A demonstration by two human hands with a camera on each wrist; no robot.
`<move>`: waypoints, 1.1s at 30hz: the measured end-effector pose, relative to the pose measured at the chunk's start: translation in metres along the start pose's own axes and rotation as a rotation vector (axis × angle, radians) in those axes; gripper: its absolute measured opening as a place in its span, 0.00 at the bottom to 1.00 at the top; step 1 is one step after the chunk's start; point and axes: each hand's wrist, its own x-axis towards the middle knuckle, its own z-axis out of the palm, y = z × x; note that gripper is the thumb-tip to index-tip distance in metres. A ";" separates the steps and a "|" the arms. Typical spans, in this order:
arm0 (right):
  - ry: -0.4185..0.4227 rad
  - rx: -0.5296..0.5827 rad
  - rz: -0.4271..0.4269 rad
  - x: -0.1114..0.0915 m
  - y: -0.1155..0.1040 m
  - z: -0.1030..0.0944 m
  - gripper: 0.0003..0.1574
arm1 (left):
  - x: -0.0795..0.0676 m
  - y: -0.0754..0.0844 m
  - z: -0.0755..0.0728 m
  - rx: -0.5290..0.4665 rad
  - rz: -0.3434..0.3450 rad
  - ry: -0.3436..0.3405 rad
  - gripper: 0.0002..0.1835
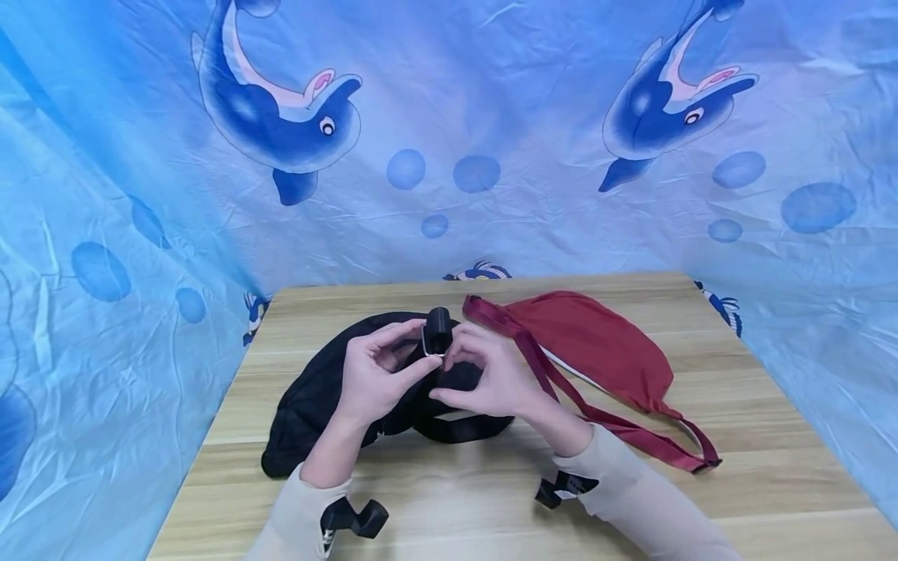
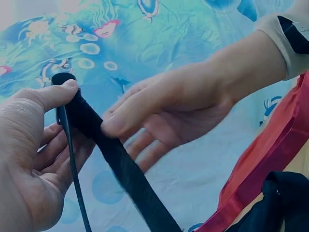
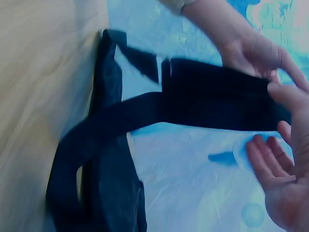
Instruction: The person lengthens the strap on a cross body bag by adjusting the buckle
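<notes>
Blue sea-printed cloth with two large dolphins fills the upper frame, and a wood-topped table spans the lower part. Work on the black strap looks partly done, by my judgement: at the centre of the frame its upper end sits bunched between the hands, while a loose loop on the table remains to be dealt with. Counted, there are two bags — one black bag left of centre, one red bag right of it — and two hands. The left hand has a narrow grip, thumb and fingers pinching the bunched strap; the right hand touches it with bent fingers, though whether they pinch I cannot tell.
</notes>
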 end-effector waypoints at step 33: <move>-0.162 -0.121 -0.069 0.044 -0.037 -0.047 0.21 | 0.002 0.005 -0.006 0.131 -0.063 -0.032 0.26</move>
